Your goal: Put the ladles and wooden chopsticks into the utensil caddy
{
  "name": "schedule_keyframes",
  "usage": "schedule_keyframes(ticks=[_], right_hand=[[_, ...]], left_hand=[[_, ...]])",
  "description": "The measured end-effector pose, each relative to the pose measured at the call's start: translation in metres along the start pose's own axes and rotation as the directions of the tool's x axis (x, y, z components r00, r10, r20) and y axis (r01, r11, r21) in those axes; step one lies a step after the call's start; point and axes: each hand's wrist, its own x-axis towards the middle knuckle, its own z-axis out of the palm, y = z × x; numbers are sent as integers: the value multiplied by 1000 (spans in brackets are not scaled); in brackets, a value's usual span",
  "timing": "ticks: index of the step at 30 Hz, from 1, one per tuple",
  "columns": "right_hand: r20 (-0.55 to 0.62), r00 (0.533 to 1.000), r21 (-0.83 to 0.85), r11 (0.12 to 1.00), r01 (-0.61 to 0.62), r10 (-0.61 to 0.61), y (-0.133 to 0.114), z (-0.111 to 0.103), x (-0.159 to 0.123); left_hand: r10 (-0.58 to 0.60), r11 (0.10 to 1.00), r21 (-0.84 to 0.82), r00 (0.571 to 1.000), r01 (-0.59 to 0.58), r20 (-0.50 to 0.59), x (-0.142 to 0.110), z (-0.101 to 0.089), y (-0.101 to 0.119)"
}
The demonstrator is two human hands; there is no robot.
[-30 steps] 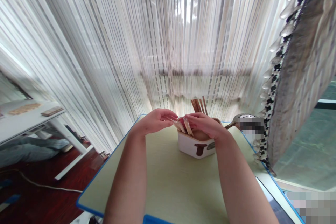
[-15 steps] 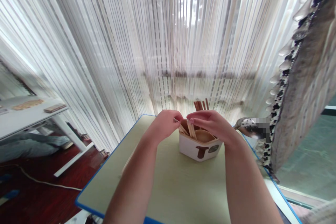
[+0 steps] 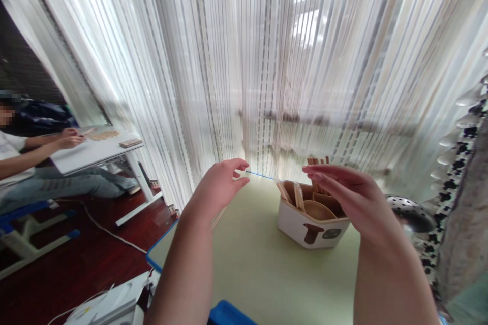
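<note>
A white holder with a brown rim stands on the pale green table. It holds several wooden sticks and a wooden spoon. My right hand hovers just above the holder's right side, fingers stretched out and empty. My left hand floats to the left of the holder, apart from it, fingers loosely curled and spread with nothing in them.
Sheer striped curtains hang right behind the table. A metal skimmer lies at the right by a patterned drape. At the left another person sits at a white desk. A blue object shows at the table's near edge.
Both hands have come off the sticks in the holder and moved apart, the left one drawing away to the left. The view has swung left, showing the seated person.
</note>
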Motion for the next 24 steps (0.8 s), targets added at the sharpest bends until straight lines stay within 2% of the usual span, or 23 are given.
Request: schedule_keyframes(ticks=[3, 6, 8, 9, 10, 11, 13, 14, 15, 18, 19, 22, 24], right_hand=[[78, 996, 70, 997, 40, -45, -9, 29, -1], [216, 975, 123, 992, 29, -55, -13, 79, -8], [367, 928, 90, 995, 32, -63, -8, 120, -19], [456, 887, 42, 997, 61, -74, -1, 141, -27], [532, 842, -27, 993, 118, -85, 8, 162, -35], [562, 822, -113, 976, 185, -91, 20, 181, -42], [523, 849, -305, 914, 266, -73, 51, 213, -55], [475, 877, -383, 880, 280, -72, 68, 225, -59], [445, 892, -444, 845, 299, -82, 84, 234, -62], [529, 846, -509, 775, 374, -61, 121, 246, -64], [519, 854, -535, 762, 366, -45, 127, 247, -64], [447, 895, -631, 709, 313, 2, 129, 245, -65], [424, 905, -688, 664, 295, 37, 122, 243, -69]], left_hand=[[-108, 994, 14, 993, 109, -43, -22, -20, -33], [-244, 968, 36, 963, 249, -114, -41, -20, -79], [-335, 939, 15, 923, 344, -190, -54, -8, -112], [-349, 932, 17, 908, 362, -233, -61, 1, -128], [-361, 925, 18, 895, 379, -264, -68, 11, -143], [-380, 916, 15, 879, 401, -287, -75, 22, -156], [-427, 887, 25, 840, 461, -335, -87, 43, -178], [-429, 882, 46, 840, 469, -333, -91, 52, -186], [-426, 883, 63, 851, 464, -306, -95, 60, -193], [-360, 910, 89, 878, 405, -317, -99, 71, -202], [-341, 918, 94, 887, 386, -311, -98, 73, -203], [-334, 924, 90, 900, 371, -280, -96, 72, -203], [-348, 921, 78, 895, 382, -279, -95, 72, -203]])
